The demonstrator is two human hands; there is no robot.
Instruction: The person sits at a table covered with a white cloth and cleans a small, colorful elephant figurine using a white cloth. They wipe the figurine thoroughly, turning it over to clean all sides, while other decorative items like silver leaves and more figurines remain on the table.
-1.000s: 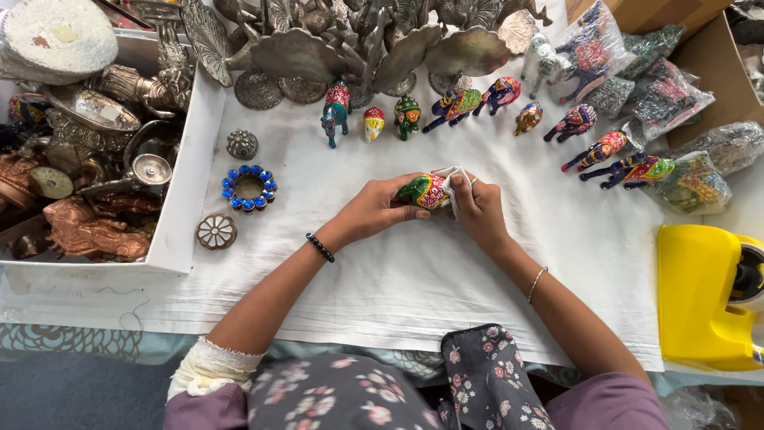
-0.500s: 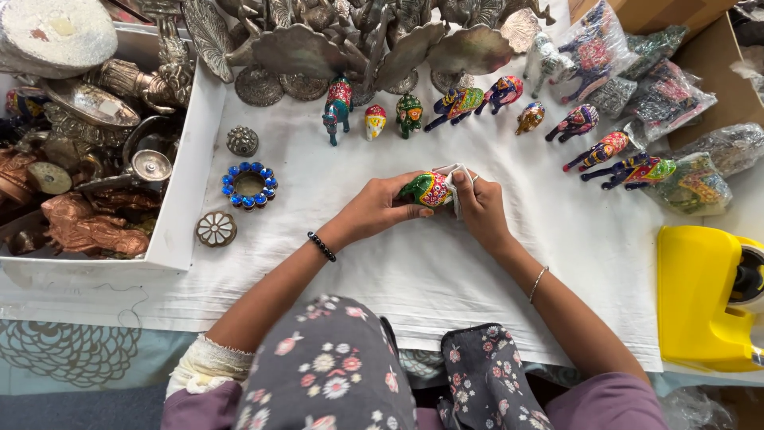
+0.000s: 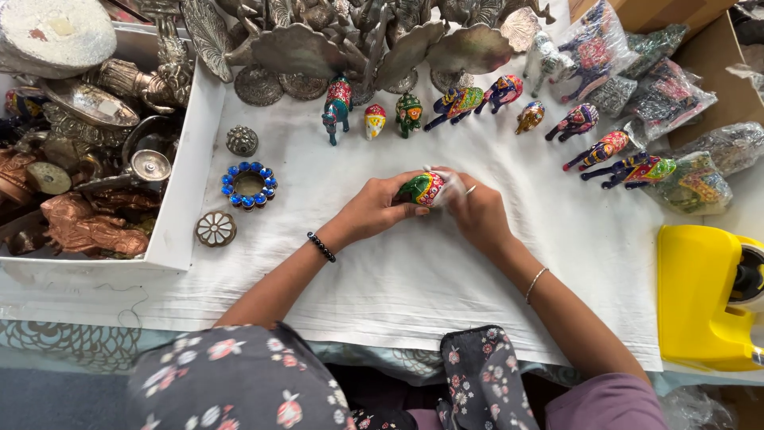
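At the middle of the white cloth [image 3: 414, 279] covering the surface, both hands are meeting over a small painted figurine [image 3: 422, 189], green and red with yellow trim. The left hand [image 3: 378, 209] is coming in from eight o'clock and is grasping the figurine from its left end, fingers curled around the body. The right hand [image 3: 477, 215] is coming in from four o'clock and is clenching a bit of white wrapping [image 3: 447, 183] against the figurine's right end; how much of the wrapping is tucked under it I cannot tell.

The figurine's long axis is lying roughly from nine o'clock to three o'clock, running straight from one grip to the other, so each hand is holding one end and neither is clearly nearer. It is being held just above the cloth, not resting on it, as far as the view shows.

At twelve o'clock a row of similar painted animals [image 3: 410, 113] is standing upright, well apart from the hands. At ten o'clock a blue beaded ring [image 3: 249, 184] is lying on the cloth, near a white box of metal pieces [image 3: 189, 199]. At three o'clock a yellow tape dispenser [image 3: 704, 295] is sitting at the cloth's edge, well apart from the right hand.
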